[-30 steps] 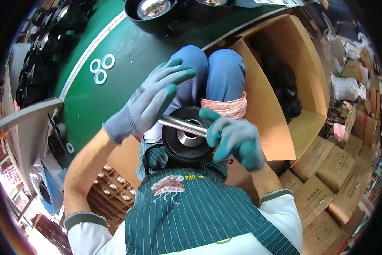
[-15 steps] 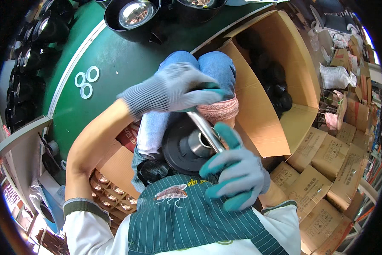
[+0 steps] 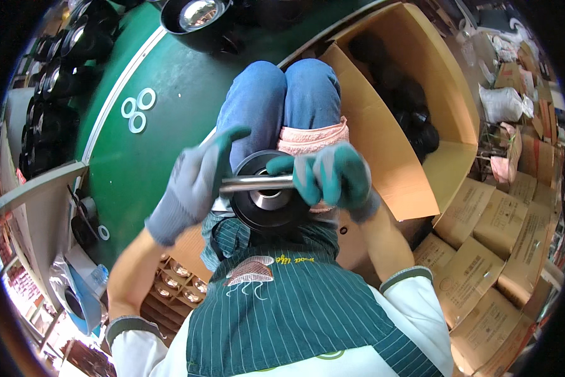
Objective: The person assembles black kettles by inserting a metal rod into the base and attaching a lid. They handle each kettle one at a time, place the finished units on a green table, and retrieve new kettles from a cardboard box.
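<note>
On my lap sits a black round base (image 3: 252, 215) with a short shiny metal collar (image 3: 270, 198) at its middle. A straight metal rod (image 3: 256, 183) lies level across it, running between my hands. My right hand (image 3: 337, 177), in a grey and green glove, is closed around the rod's right end. At the rod's left end is my left hand (image 3: 197, 181), gloved the same way, with a green-tipped finger stretched out past the rod. Its palm side is partly hidden. Whether the rod touches the collar cannot be made out.
Three pale rings (image 3: 138, 121) lie on the green table (image 3: 175, 125). Black bowl-shaped parts (image 3: 197, 22) stand at its far side. An open carton (image 3: 449, 100) of black parts is at my right, beside stacked cartons (image 3: 474, 264). A divided box (image 3: 175, 279) of shiny parts is at lower left.
The rod has swung from slanting to level. My left hand moved left and down, its fingers loosening. My right hand went from spread fingers to gripping the rod. The black base now sits flatter.
</note>
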Demonstrator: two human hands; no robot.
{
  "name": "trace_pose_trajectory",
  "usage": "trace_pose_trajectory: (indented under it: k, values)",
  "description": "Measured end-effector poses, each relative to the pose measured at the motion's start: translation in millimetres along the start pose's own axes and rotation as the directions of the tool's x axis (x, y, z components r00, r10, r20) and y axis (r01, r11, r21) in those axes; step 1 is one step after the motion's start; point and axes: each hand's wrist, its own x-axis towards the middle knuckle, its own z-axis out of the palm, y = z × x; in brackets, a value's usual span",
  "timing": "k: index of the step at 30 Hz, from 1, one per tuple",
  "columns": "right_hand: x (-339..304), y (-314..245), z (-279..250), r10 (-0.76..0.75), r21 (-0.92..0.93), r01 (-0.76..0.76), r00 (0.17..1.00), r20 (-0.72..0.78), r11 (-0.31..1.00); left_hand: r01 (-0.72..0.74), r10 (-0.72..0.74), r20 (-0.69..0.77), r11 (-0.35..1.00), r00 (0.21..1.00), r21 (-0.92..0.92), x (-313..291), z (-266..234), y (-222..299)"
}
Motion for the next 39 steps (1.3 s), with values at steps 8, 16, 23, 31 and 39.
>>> trace_pose_trajectory:
  k: [8, 16, 23, 31, 39]
  values:
    - [-8.6, -9.8, 27.5, 0.041, -0.556, 0.039, 0.991, 0.131, 0.830, -0.364, 0.366, 0.062, 0.931, 0.929, -0.043, 43.7, 3.7, -66.1]
    - [21.1, 7.1, 91.0, 0.273, -0.930, 0.289, 0.898, 0.345, 0.227, -0.385, 0.396, 0.211, 0.918, 0.894, -0.092, 136.2, 29.0, -34.4]
    - [44.7, 2.4, 89.4, 0.268, -0.936, 0.333, 0.897, 0.351, 0.112, -0.332, 0.330, 0.090, 0.943, 0.940, 0.000, 143.2, 16.2, -44.9]
    - [-33.4, 1.9, 54.9, 0.172, -0.955, -0.272, 0.941, -0.290, -0.119, 0.199, -0.384, 0.201, -0.048, 0.901, -0.979, -57.8, 6.7, -211.2]
    - [0.2, -21.6, 81.3, 0.137, -0.990, -0.138, 0.981, -0.140, -0.022, 0.507, -0.661, -0.479, 0.750, 0.577, -0.425, -13.2, 52.2, -226.8]
